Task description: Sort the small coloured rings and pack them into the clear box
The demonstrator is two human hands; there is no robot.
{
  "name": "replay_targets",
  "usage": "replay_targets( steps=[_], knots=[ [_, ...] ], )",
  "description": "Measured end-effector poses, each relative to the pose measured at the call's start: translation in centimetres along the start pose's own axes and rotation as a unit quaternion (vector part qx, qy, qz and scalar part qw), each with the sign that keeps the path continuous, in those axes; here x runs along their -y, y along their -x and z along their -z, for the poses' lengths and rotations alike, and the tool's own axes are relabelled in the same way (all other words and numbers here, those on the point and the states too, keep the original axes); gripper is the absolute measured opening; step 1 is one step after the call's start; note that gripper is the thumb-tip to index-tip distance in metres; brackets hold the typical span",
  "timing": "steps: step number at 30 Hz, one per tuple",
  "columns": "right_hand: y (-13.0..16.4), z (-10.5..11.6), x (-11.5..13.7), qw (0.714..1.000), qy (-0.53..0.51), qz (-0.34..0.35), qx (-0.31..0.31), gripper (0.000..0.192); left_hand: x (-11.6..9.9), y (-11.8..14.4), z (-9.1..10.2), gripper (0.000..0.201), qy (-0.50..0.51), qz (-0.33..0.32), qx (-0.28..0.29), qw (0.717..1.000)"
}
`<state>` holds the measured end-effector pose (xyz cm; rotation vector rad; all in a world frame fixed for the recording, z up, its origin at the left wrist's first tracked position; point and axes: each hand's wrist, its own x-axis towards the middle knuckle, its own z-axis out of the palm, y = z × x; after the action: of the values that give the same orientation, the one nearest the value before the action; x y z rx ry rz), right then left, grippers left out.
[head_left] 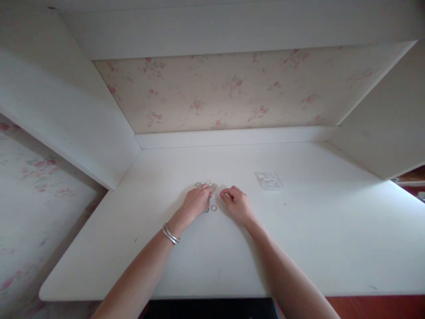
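Note:
My left hand (198,199), with a silver bangle (170,235) on its wrist, is closed at the near edge of a small pile of thin rings (208,182). Its fingertips point down at the pile, and whatever they pinch is hidden. A single ring (211,208) lies flat on the table between the hands, and a darker round piece (207,210) shows partly beside the left palm. Just to the right, my right hand (237,205) hovers or rests with thumb and forefinger pinched together; anything between them is too small to make out.
A clear plastic case (269,180) lies on the white table (318,239) to the right of my hands. White panels (73,88) enclose the table at left, right and above, with floral wallpaper (219,93) behind. A dark surface (212,309) shows below the front edge.

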<state>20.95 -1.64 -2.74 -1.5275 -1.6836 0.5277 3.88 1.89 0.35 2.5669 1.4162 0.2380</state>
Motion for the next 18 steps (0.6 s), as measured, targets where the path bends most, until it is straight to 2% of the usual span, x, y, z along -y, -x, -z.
replay_targets(
  steps=[4,10,14,18],
  knots=[
    [0.0,0.1,-0.1,1.000,-0.002,0.000,0.004,0.023,0.1,0.0,0.0,0.019,0.013,0.012,-0.002,1.000],
    [-0.1,0.1,-0.1,1.000,0.005,-0.001,0.005,0.022,0.9,2.8,0.6,0.014,0.079,0.014,-0.070,0.994],
    [-0.1,-0.1,-0.1,1.000,0.008,-0.002,0.002,0.022,0.9,5.1,0.6,0.016,0.085,-0.003,-0.061,0.994],
    [-0.1,-0.1,0.0,1.000,0.005,-0.002,-0.003,0.022,0.5,6.0,0.2,0.019,0.053,-0.016,-0.041,0.998]
  ],
)
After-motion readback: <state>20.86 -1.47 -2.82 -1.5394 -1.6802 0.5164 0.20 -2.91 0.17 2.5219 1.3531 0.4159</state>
